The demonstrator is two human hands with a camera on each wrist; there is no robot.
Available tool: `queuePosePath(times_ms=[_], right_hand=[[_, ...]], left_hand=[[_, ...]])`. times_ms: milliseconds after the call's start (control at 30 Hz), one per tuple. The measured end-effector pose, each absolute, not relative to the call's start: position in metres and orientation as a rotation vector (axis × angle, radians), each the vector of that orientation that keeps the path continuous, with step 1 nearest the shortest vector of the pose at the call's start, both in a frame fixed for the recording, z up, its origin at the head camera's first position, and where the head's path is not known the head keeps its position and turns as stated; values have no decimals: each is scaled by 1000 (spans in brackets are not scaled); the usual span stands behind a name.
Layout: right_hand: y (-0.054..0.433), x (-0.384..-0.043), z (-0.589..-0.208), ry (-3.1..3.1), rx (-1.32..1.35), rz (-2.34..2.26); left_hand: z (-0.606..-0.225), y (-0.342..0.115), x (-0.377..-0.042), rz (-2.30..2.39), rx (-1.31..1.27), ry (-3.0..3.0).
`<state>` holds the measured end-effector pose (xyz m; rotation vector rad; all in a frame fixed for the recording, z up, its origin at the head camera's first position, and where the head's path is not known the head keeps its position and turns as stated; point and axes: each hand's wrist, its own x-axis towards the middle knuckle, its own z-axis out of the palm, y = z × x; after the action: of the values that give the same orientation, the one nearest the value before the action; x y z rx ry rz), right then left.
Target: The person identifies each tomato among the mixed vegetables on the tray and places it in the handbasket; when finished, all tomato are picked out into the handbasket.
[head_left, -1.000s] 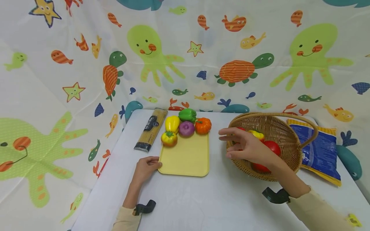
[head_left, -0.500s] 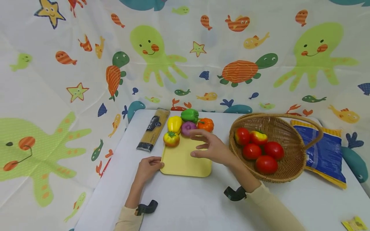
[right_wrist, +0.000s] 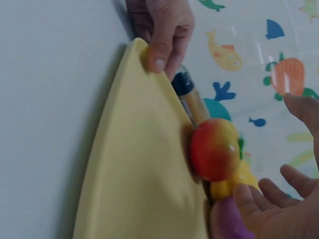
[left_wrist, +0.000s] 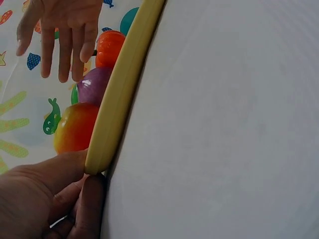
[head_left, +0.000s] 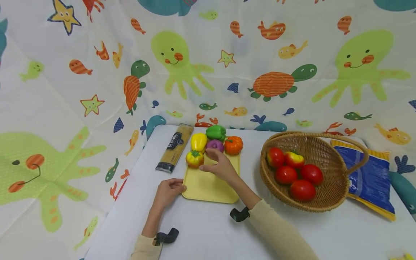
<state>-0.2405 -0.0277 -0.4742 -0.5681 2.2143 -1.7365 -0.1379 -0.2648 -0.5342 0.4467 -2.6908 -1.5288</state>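
My left hand (head_left: pixel 167 193) pinches the near left corner of a yellow tray (head_left: pixel 209 189), thumb on top and fingers below, as the left wrist view shows. Over the tray hovers my right hand (head_left: pixel 222 168), fingers spread and holding nothing. Closest to its fingertips are a yellow-red toy fruit with a green calyx (head_left: pixel 194 159) and a purple onion (head_left: pixel 214 145). Behind these, on the tray's far part, are a yellow bell pepper (head_left: pixel 199 141), a green bell pepper (head_left: pixel 216 132) and an orange pumpkin (head_left: pixel 233 145).
Right of the tray stands a wicker basket (head_left: pixel 334 180) with an arched handle, holding several red tomatoes (head_left: pixel 303 190) and a yellow-red pepper (head_left: pixel 294 159). Behind it lies a blue and yellow bag (head_left: pixel 370 180). A spaghetti pack (head_left: pixel 175 148) lies left of the tray. A patterned curtain (head_left: pixel 201 79) borders the table.
My right hand has moved left from above the basket to over the tray, fingers still spread. The left hand keeps its hold on the tray's corner. The view has shifted slightly.
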Motion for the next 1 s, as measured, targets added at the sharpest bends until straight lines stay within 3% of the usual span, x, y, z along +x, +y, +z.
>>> queuePosePath(times_ms=[567, 1000], right_hand=[[-63, -244, -512, 2395, -460, -1694], [-90, -249, -519, 2493, -417, -1732]], left_hand=[[-532, -258, -132, -1537, 445, -2686], [-536, -263, -135, -1536, 449, -2664]])
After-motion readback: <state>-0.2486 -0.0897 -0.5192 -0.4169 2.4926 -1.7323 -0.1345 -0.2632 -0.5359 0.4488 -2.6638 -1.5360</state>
